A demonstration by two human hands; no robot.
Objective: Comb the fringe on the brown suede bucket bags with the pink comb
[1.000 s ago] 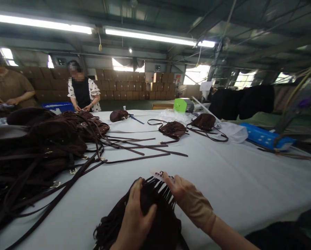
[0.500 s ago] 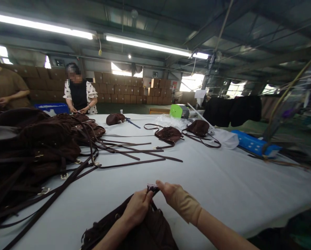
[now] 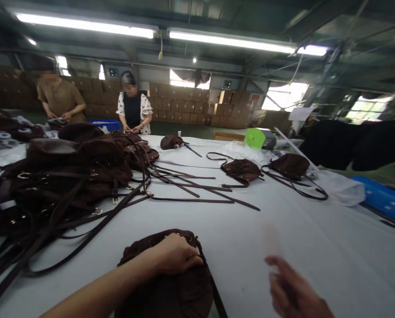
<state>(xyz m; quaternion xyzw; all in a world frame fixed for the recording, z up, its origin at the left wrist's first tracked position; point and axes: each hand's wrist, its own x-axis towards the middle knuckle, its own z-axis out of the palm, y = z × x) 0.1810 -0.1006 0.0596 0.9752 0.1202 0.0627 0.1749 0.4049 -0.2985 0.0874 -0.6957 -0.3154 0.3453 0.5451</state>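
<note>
A dark brown drawstring bag [image 3: 197, 293] stands at the table's near edge, its gathered top towards me. My left hand [image 3: 175, 255] is closed on the top of this bag, fingers curled over its rim beside a small metal ring. A dark strap hangs down the bag's right side. My right hand [image 3: 288, 285] is off to the right, apart from the bag and smeared by motion. Above its fingertips there is a faint pale blur that I cannot make out. Whether that hand holds anything does not show.
A heap of brown bags [image 3: 94, 172] with straps and buckles covers the left. Two more bags [image 3: 242, 170] lie further back, near clear plastic and a blue container [image 3: 385, 198]. Two people [image 3: 134, 110] work across the white table [image 3: 243, 265], with stacked cartons [image 3: 180, 106] behind.
My right hand has left the bag's top and moved right. The left hand now grips the rim where both hands held a dark strip. My view has turned left.
</note>
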